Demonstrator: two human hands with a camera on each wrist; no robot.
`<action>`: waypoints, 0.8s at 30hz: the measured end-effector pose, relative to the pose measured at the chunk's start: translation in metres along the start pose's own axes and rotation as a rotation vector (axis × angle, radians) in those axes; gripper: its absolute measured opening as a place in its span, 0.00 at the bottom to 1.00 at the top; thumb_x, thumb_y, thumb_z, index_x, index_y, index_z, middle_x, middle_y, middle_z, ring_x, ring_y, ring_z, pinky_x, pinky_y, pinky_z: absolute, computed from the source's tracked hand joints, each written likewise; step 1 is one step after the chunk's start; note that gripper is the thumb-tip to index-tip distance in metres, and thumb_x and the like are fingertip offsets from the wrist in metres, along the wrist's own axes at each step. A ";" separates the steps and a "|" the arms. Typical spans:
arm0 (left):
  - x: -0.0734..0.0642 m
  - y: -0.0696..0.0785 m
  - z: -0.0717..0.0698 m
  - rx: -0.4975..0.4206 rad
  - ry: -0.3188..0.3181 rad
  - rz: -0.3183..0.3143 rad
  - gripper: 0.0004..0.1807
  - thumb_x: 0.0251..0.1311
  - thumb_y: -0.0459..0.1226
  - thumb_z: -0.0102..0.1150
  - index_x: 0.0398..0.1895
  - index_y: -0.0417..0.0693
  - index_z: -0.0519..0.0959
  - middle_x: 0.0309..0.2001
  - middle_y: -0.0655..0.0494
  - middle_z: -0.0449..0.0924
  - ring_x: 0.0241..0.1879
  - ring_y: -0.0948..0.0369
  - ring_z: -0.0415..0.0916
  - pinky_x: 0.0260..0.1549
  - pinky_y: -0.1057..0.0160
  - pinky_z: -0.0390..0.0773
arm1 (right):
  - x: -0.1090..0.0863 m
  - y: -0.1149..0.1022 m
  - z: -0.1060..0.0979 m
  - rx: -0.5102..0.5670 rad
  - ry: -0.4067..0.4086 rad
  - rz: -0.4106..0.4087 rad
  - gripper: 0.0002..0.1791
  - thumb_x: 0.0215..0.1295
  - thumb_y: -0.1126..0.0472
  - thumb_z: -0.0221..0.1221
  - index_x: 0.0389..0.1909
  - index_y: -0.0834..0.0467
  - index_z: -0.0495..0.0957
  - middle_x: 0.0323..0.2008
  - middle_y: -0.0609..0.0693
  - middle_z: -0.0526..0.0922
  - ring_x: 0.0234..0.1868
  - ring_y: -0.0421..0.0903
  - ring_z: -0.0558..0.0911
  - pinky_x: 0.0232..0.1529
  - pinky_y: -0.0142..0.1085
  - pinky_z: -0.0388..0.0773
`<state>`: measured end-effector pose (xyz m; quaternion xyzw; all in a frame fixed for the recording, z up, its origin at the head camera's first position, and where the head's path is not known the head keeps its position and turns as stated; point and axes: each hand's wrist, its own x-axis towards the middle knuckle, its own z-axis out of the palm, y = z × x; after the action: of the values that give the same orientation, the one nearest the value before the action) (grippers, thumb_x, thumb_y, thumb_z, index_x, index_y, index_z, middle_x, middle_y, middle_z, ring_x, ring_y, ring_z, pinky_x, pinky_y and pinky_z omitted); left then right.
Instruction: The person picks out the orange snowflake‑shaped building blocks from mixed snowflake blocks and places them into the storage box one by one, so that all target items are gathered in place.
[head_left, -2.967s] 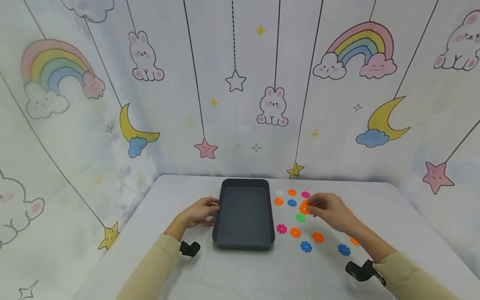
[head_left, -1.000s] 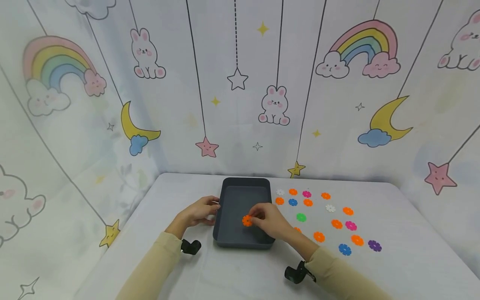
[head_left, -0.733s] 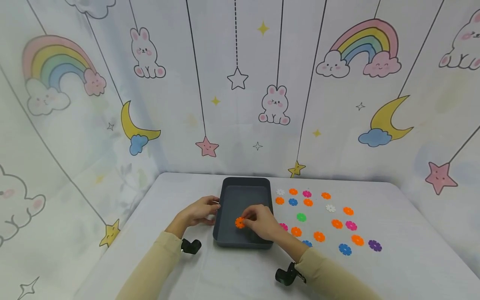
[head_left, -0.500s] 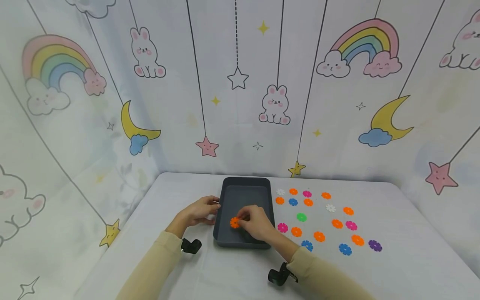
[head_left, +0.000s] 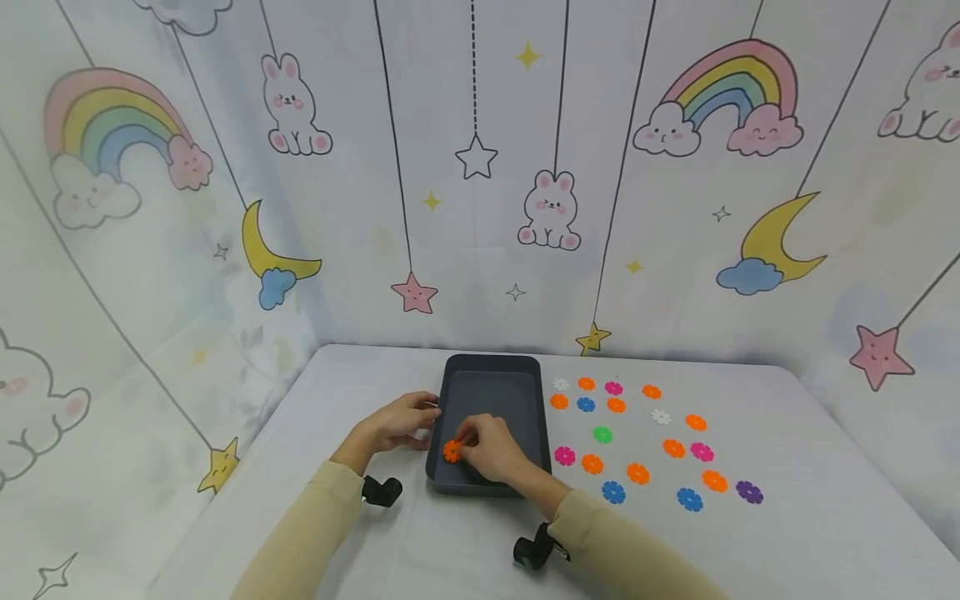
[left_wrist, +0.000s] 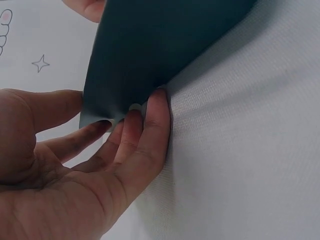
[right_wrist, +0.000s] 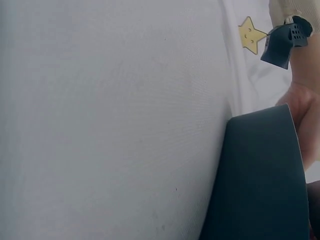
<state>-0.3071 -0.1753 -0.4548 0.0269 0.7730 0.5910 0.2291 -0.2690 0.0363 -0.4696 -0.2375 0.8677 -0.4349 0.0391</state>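
Note:
In the head view, my right hand (head_left: 491, 448) is over the near left part of a dark grey rectangular tray (head_left: 487, 357), pinching an orange flower-shaped disc (head_left: 451, 451) at its edge. My left hand (head_left: 397, 423) lies along the tray's left side. The left wrist view shows its fingers (left_wrist: 156, 120) loosely bent against the outer wall, with the thumb touching at the rim. In the right wrist view the tray's wall (right_wrist: 260, 175) hides most of the right hand and the disc.
Several flower-shaped discs lie scattered right of the tray on the white tablecloth (head_left: 810, 533), among them a green disc (head_left: 602, 435), a purple disc (head_left: 749, 492) and a blue disc (head_left: 690, 499). A patterned cloth wall (head_left: 480, 267) rises behind the table.
My right hand took the orange disc from the scattered discs, carried it left over the tray, then moved further left toward its near left corner. The left hand has stayed at the tray's side.

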 end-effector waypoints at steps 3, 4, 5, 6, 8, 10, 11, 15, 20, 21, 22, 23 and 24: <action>0.000 0.000 0.000 0.000 0.009 -0.007 0.27 0.78 0.35 0.49 0.75 0.35 0.62 0.71 0.36 0.65 0.66 0.41 0.69 0.45 0.50 0.85 | 0.001 -0.002 0.002 0.014 -0.016 0.009 0.05 0.62 0.72 0.66 0.38 0.64 0.85 0.33 0.53 0.86 0.34 0.42 0.81 0.38 0.36 0.82; 0.000 0.000 0.001 0.000 0.010 -0.007 0.27 0.78 0.35 0.49 0.75 0.35 0.62 0.71 0.36 0.66 0.66 0.41 0.69 0.45 0.50 0.85 | 0.001 -0.002 0.003 0.015 -0.018 0.009 0.05 0.62 0.72 0.66 0.38 0.65 0.85 0.33 0.54 0.86 0.33 0.42 0.81 0.38 0.37 0.82; 0.001 -0.001 0.001 -0.001 0.013 -0.008 0.27 0.78 0.35 0.49 0.75 0.35 0.62 0.71 0.36 0.66 0.66 0.41 0.70 0.45 0.50 0.85 | 0.002 -0.002 0.003 0.014 -0.019 0.006 0.05 0.62 0.72 0.66 0.38 0.65 0.85 0.33 0.54 0.86 0.33 0.42 0.81 0.38 0.37 0.82; 0.001 -0.001 0.001 -0.005 0.018 -0.009 0.26 0.78 0.35 0.49 0.75 0.35 0.63 0.71 0.37 0.66 0.66 0.42 0.70 0.45 0.50 0.85 | 0.002 -0.002 0.004 0.012 -0.019 0.002 0.05 0.61 0.73 0.66 0.38 0.65 0.85 0.33 0.55 0.86 0.33 0.43 0.81 0.38 0.38 0.82; 0.001 -0.001 0.001 -0.007 0.020 -0.009 0.26 0.78 0.35 0.49 0.74 0.36 0.63 0.70 0.38 0.67 0.65 0.42 0.71 0.45 0.50 0.85 | 0.002 -0.002 0.005 -0.001 -0.018 -0.003 0.07 0.59 0.74 0.66 0.38 0.65 0.85 0.33 0.55 0.86 0.33 0.43 0.81 0.38 0.37 0.82; 0.000 -0.001 0.001 -0.009 0.021 -0.007 0.26 0.77 0.35 0.50 0.74 0.36 0.63 0.70 0.38 0.67 0.65 0.42 0.71 0.45 0.50 0.85 | 0.003 -0.002 0.006 -0.020 -0.017 -0.003 0.08 0.59 0.74 0.66 0.39 0.65 0.85 0.33 0.54 0.86 0.33 0.42 0.81 0.38 0.36 0.81; 0.000 0.000 0.001 -0.005 0.021 -0.002 0.26 0.77 0.35 0.50 0.74 0.35 0.63 0.70 0.38 0.68 0.65 0.42 0.71 0.44 0.50 0.85 | 0.003 -0.002 0.006 -0.026 -0.019 -0.002 0.08 0.59 0.74 0.66 0.39 0.65 0.85 0.33 0.54 0.85 0.33 0.42 0.81 0.37 0.36 0.81; -0.001 0.000 0.000 -0.007 0.017 0.004 0.26 0.77 0.35 0.50 0.74 0.35 0.63 0.69 0.37 0.68 0.65 0.42 0.71 0.45 0.50 0.85 | 0.004 -0.003 0.007 -0.041 -0.028 0.015 0.08 0.59 0.74 0.66 0.40 0.66 0.84 0.32 0.51 0.84 0.33 0.41 0.79 0.36 0.35 0.79; 0.001 -0.002 0.000 -0.019 0.014 0.001 0.26 0.78 0.35 0.49 0.74 0.36 0.64 0.69 0.38 0.69 0.65 0.43 0.72 0.44 0.50 0.85 | 0.004 -0.007 0.007 -0.058 -0.039 0.032 0.08 0.60 0.73 0.67 0.41 0.67 0.84 0.32 0.51 0.83 0.33 0.42 0.78 0.36 0.35 0.79; 0.001 -0.002 0.000 -0.019 0.012 0.003 0.26 0.78 0.35 0.49 0.74 0.36 0.64 0.69 0.39 0.70 0.64 0.44 0.72 0.44 0.50 0.85 | 0.004 -0.007 0.007 -0.065 -0.040 0.032 0.08 0.60 0.72 0.68 0.41 0.67 0.84 0.32 0.51 0.83 0.33 0.42 0.79 0.36 0.35 0.79; 0.001 -0.002 0.000 -0.019 0.007 0.004 0.25 0.78 0.35 0.49 0.74 0.35 0.64 0.68 0.39 0.70 0.64 0.44 0.72 0.44 0.50 0.85 | 0.004 -0.007 0.008 -0.073 -0.041 0.034 0.08 0.60 0.72 0.68 0.41 0.67 0.84 0.33 0.51 0.83 0.33 0.42 0.78 0.36 0.35 0.79; 0.001 -0.002 0.000 -0.018 0.005 0.005 0.25 0.78 0.35 0.49 0.74 0.35 0.64 0.68 0.39 0.70 0.64 0.44 0.72 0.44 0.50 0.85 | 0.005 -0.007 0.008 -0.083 -0.043 0.038 0.08 0.60 0.71 0.68 0.41 0.67 0.84 0.34 0.52 0.82 0.34 0.43 0.78 0.37 0.35 0.79; 0.002 -0.002 -0.001 -0.018 0.001 0.007 0.25 0.78 0.35 0.49 0.74 0.35 0.64 0.68 0.39 0.70 0.63 0.44 0.73 0.44 0.50 0.85 | 0.005 -0.007 0.008 -0.092 -0.045 0.038 0.08 0.61 0.71 0.68 0.41 0.67 0.84 0.35 0.52 0.82 0.35 0.43 0.77 0.37 0.35 0.78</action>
<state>-0.3083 -0.1758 -0.4569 0.0271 0.7676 0.5988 0.2268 -0.2685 0.0248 -0.4684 -0.2323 0.8901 -0.3881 0.0559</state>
